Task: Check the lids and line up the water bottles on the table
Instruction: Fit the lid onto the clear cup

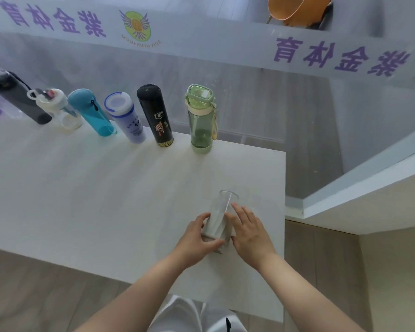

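Observation:
A clear bottle (222, 212) with a white lower part stands near the table's right front corner. My left hand (198, 236) curls round its base from the left, and my right hand (248, 227) rests with straight fingers against its right side. Along the far edge of the white table (94, 188) stand several bottles in a row: a green one (200, 118), a black flask (155, 115), a white-and-lilac one (126, 116), a teal one (91, 111), a clear one with a white lid (58, 106) and a dark grey one (15, 94).
The table's right edge (285, 212) is close to my right hand, with wooden floor beyond it. A glass partition with purple lettering (340, 56) runs behind the bottle row. A white ledge (359, 188) stands to the right.

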### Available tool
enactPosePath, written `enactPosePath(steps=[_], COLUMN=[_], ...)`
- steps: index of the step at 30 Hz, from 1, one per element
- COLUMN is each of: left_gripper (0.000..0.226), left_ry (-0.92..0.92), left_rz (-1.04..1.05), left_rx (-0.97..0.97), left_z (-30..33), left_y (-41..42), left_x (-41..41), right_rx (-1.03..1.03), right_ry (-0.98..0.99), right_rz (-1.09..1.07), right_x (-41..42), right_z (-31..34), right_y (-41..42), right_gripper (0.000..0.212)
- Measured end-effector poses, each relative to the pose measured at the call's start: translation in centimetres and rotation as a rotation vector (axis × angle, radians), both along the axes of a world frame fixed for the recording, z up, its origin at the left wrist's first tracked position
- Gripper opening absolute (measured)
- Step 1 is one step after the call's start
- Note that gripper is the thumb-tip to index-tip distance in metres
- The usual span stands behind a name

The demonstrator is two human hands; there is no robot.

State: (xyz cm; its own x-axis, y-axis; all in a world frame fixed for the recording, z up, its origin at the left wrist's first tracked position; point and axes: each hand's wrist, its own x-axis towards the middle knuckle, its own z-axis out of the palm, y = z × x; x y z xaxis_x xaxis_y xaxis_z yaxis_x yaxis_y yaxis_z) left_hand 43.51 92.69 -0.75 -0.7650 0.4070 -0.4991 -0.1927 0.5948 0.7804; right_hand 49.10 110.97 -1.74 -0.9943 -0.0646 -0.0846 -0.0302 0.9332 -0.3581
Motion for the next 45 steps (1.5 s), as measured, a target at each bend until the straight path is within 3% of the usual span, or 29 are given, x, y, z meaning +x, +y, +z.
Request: enactPosePath(steps=[11, 18, 24, 27, 33, 38, 42, 45], left_gripper=[0.081, 0.084, 0.073, 0.068, 0.095, 0.076, 0.075, 0.074], left_ry=[0.212, 0.270, 0.243, 0.281, 0.347, 0.396, 0.419, 0.423], left_rz=[-0.277, -0.318, -0.347, -0.373, -0.506, -0.420, -0.337, -0.278], left_rx=[-0.144, -0.137, -0.019, 0.028, 0.081, 0.120, 0.121, 0.131], left_z=[1.9, 4.5, 6.0, 6.4, 6.0, 5.8, 5.2, 5.1], left_y=[-1.1, -1.5, -1.0, -0.6, 1.5, 3.3, 4.0, 5.0], left_x=[3.7, 4.0, 3.5, 3.4, 4.4, 4.8, 5.0, 4.5], right_rx=[0.032, 0.013, -0.174, -0.385, -0.736, -0.759, -0.726, -0.770], right_ry=[0.066, 0.150, 0.075, -0.001, -0.163, -0.160, -0.067, -0.006], right_rz=[0.014, -0.113, -0.220, -0.269, -0.343, -0.439, -0.484, -0.530], right_x=[5.2, 7.4, 8.9, 8.8, 8.9, 9.6, 9.8, 8.4], right_z=[-0.9, -0.7, -0.3, 0.2, 0.8, 0.9, 0.8, 1.0], right_y=[0.7, 0.0, -0.4, 0.6, 1.1, 1.2, 0.6, 0.5], right_gripper=[0.095, 0.070, 0.073, 0.070, 0.068, 0.064, 0.079, 0.077])
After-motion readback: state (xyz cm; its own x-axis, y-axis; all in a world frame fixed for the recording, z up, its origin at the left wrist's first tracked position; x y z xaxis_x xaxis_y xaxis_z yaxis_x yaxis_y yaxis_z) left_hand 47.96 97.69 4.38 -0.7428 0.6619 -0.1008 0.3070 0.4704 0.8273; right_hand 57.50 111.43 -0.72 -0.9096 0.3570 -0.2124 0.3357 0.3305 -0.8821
